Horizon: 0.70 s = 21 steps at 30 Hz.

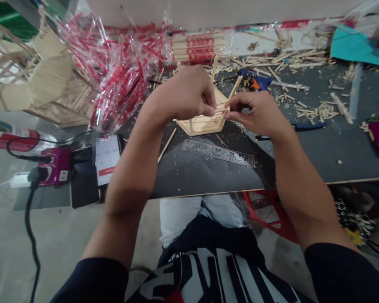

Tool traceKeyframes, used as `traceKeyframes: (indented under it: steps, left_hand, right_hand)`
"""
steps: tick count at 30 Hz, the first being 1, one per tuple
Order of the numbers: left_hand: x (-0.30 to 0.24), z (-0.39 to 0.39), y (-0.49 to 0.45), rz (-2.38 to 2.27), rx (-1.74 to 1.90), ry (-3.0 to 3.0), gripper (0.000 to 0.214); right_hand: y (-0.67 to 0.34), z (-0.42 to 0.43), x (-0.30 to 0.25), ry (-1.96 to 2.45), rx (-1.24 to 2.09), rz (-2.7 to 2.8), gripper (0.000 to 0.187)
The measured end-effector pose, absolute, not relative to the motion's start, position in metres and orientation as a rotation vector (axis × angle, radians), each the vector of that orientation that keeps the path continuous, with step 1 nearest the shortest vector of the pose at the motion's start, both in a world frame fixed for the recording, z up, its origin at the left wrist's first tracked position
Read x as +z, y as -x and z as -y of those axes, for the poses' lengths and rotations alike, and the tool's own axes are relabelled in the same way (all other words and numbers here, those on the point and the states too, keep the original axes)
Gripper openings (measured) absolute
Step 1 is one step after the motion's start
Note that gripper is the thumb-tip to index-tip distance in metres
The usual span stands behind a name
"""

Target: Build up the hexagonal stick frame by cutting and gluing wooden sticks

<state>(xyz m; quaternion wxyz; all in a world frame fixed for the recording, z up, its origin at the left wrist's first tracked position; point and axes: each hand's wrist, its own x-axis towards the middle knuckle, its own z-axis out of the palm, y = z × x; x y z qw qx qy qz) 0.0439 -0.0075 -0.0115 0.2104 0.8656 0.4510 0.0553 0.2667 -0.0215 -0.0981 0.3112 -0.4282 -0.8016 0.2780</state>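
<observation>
A small frame of pale wooden sticks (205, 123) stands on the dark board (208, 168), with two sticks rising from its far side. My left hand (185, 94) is curled over the frame's top left, fingers pinched on a thin stick at its upper edge. My right hand (255, 111) pinches the same stick's other end from the right. Both hands touch the frame.
A clear ruler (219, 152) lies just in front of the frame. A blue glue gun (255, 81) and stick offcuts (316, 111) lie behind. Red-and-white wrappers (120, 67) are heaped at left. A phone (106, 159) and purple charger (55, 166) sit lower left.
</observation>
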Motion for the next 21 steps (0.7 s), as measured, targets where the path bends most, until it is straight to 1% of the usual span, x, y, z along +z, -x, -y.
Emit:
traceKeyframes:
  steps: [3,9,21]
  left_hand:
    - [-0.0109,0.0082,-0.0439,-1.283,0.118,-2.408,0.014]
    - [-0.0157,0.0030,-0.0389,-1.142,0.204,-2.426,0.012]
    - [-0.0153,0.0034,-0.0409,-1.180,0.147,-2.460,0.013]
  right_hand:
    - [-0.2670,0.0214,-0.0971,1.133,0.741,2.132,0.025]
    - [-0.2672,0.0220,-0.0987,1.147,0.718,2.113,0.029]
    - [-0.2684,0.0198,-0.0991,1.081,0.726,2.155,0.031]
